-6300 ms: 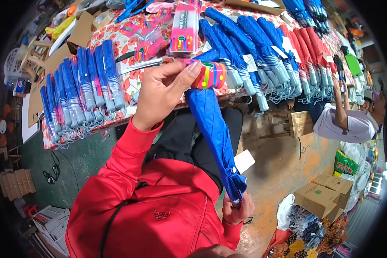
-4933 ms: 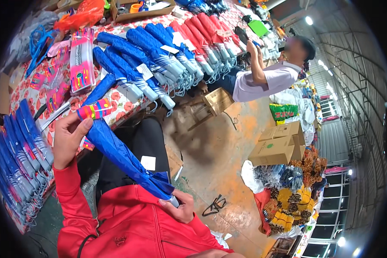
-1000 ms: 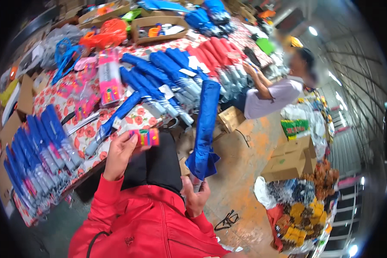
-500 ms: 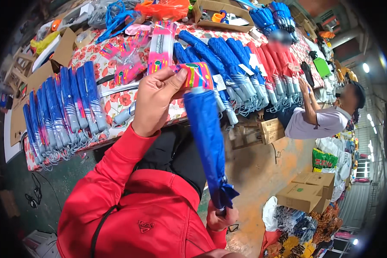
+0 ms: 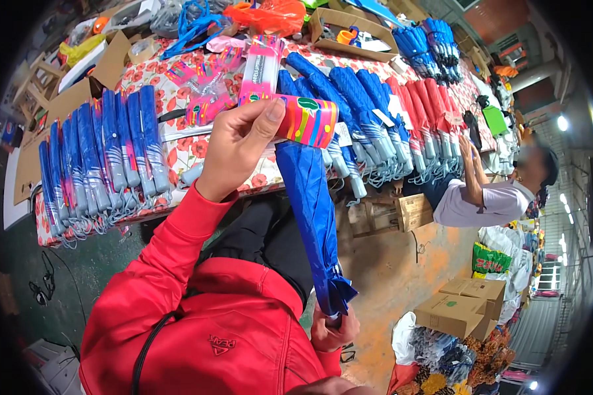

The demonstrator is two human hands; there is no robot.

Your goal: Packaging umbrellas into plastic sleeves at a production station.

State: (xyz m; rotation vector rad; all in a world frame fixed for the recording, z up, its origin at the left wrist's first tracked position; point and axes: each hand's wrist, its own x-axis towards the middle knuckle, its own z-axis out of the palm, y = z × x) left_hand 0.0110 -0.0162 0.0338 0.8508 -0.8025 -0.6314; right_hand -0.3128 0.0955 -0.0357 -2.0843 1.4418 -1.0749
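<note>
My left hand [image 5: 247,135] pinches a pink, multicoloured striped packaging sleeve [image 5: 317,124] between thumb and fingers. A blue folded umbrella [image 5: 311,210] slants beneath it, its upper end right at the sleeve's lower edge; whether that end is inside the sleeve I cannot tell. Low in the picture, my right hand [image 5: 338,329] is closed around the umbrella's other end, below the bunched cloth. Behind my left hand, more striped sleeves [image 5: 207,108] in clear plastic lie on the table, with a stack of long striped packaging [image 5: 260,69] beside them.
Blue umbrellas with grey handles [image 5: 99,158] line the floral-covered table [image 5: 194,158] at left; more blue ones [image 5: 349,99] and red ones [image 5: 428,105] lie at right. A person [image 5: 487,197] sits at the right. Cardboard boxes [image 5: 451,313] stand on the floor.
The sleeve has shifted slightly right and its striped face shows more fully, covering the pale umbrella tip seen before. The umbrella and right hand have moved slightly left. The view has shifted a little.
</note>
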